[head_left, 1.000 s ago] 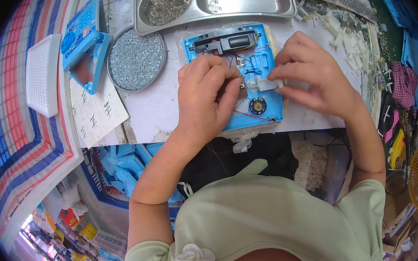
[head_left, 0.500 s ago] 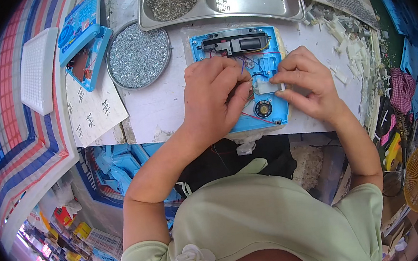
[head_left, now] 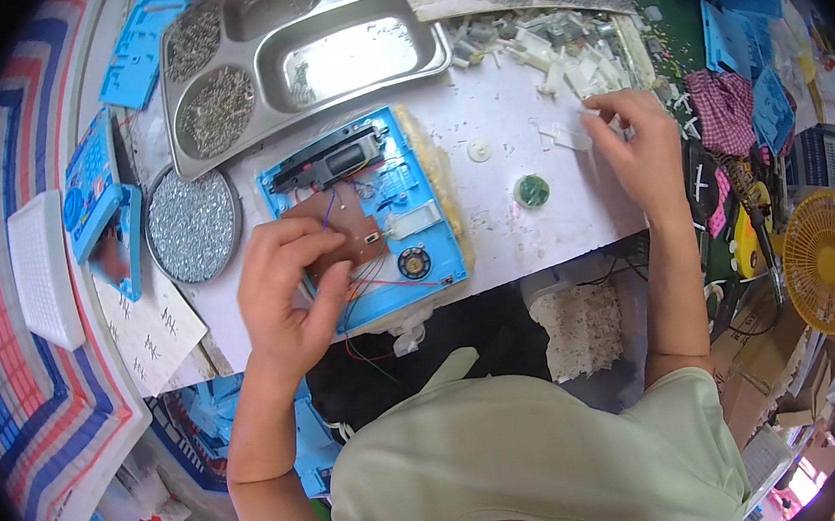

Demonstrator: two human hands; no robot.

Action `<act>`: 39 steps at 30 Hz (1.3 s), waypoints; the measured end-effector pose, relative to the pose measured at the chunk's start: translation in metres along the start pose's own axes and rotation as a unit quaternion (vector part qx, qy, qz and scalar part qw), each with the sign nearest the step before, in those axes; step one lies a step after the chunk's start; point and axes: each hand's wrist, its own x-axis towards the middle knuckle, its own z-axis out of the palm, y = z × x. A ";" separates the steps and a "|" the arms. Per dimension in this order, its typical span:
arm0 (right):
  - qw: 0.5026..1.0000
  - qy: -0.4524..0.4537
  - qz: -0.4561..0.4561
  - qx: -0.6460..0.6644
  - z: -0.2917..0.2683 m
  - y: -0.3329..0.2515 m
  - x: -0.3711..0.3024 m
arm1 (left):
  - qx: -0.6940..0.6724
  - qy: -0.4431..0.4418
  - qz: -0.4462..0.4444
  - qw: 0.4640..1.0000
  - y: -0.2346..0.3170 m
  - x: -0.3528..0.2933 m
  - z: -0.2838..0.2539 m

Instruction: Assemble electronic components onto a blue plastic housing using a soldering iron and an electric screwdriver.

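An open blue plastic casing (head_left: 442, 258) lies on the white table, with a brown circuit board (head_left: 350, 235), a small round speaker (head_left: 414, 261), a black part (head_left: 327, 159) and thin wires inside. My left hand (head_left: 285, 298) grips the board's left edge between thumb and fingers. My right hand (head_left: 638, 149) is far off to the right, at the edge of a pile of small white plastic pieces (head_left: 559, 56), with its fingertips pinched on one piece (head_left: 589, 111). A green round disc (head_left: 531, 190) and a small white gear (head_left: 478, 150) lie between the casing and that hand.
Behind the casing stands a steel compartment tray (head_left: 438, 53) with screws. To the left are a round lid of screws (head_left: 191, 225), blue parts (head_left: 96, 206), a white perforated tray (head_left: 41, 267) and a written sheet (head_left: 148, 332). At the right stands a yellow fan (head_left: 825, 261).
My right hand has left the casing and moved right to the white pieces. My left hand slid down to the board's left edge, uncovering the casing's inside.
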 end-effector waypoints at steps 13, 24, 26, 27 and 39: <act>0.992 0.058 -0.076 -0.087 0.029 0.024 0.083 | 0.005 0.013 0.061 0.998 0.010 0.058 -0.003; 0.732 -0.125 0.109 0.661 0.016 -0.081 -0.030 | -0.221 -0.163 -0.058 0.960 0.050 0.100 0.047; 0.728 -0.139 0.059 0.669 0.021 -0.069 -0.034 | -0.218 -0.201 -0.059 0.953 0.052 0.099 0.043; 0.733 -0.157 0.016 0.662 0.019 -0.056 -0.032 | -0.201 -0.212 -0.046 0.955 0.053 0.098 0.042; 0.598 -0.214 0.150 0.758 0.018 -0.017 -0.048 | 0.023 -0.152 0.015 0.988 -0.008 0.213 0.072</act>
